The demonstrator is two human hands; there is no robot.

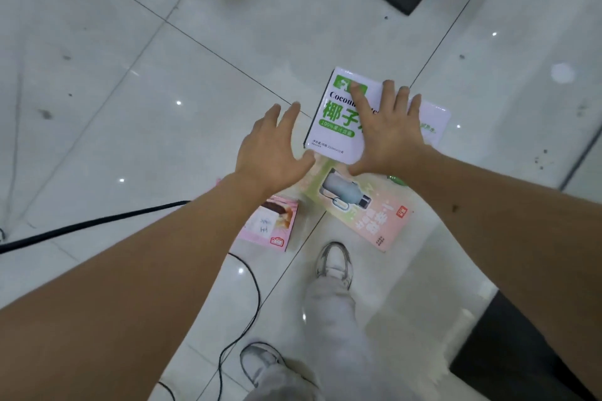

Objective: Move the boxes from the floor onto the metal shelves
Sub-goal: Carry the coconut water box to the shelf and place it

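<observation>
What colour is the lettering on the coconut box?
Mostly green on the white coconut box, with one black word; head view.

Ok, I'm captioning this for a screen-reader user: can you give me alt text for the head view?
Both open hands, left hand and right hand, reach down toward a white-and-green coconut water box on the glossy white tiled floor. Nearer the person's white sneakers lie a pink bottle-picture box, a small pink cake box and a black cable.

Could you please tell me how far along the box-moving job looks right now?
Done: nothing visible; no shelf is in view. In hand: both open hands, left and right, reach for the white coconut box. Left: that box, the bottle box and the pink box, all on the floor.
</observation>
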